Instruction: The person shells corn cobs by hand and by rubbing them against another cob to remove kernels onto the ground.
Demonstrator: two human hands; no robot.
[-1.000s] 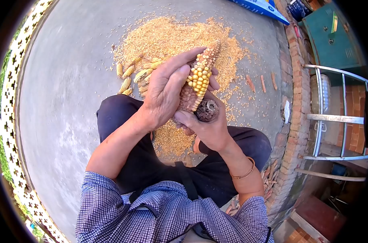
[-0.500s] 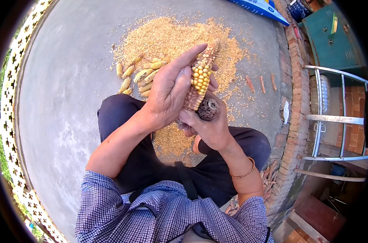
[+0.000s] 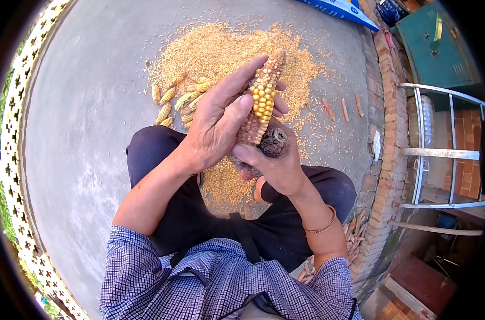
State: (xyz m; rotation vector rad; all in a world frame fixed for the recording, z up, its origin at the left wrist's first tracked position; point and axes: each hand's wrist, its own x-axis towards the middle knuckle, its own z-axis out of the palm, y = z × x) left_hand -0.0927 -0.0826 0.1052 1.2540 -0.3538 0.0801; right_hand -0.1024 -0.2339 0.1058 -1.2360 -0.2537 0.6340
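Observation:
In front of my body I hold a partly shelled ear of corn [image 3: 263,101], tilted, with its tip pointing away. A patch of yellow kernels runs down its middle, and bare pinkish cob shows beside it. My left hand [image 3: 213,125] wraps around the ear from the left, its fingertips showing on the far side. My right hand [image 3: 282,165] is closed below, gripping a dark, rough, round-ended piece that looks like a bare corn cob [image 3: 273,142], pressed against the lower ear. The right fingers are mostly hidden.
Loose kernels [image 3: 215,50] lie heaped on the concrete floor [image 3: 87,106], with more between my legs. Several corn ears [image 3: 165,112] lie left of the heap. Bare cobs [image 3: 345,109] lie right, near a brick edge [image 3: 391,133] and metal rails [image 3: 439,153]. A blue bag [image 3: 343,12] lies at the back.
My left thumb has shifted slightly along the ear, and both hands have moved a little. The grip on the ear and the dark cob stays the same.

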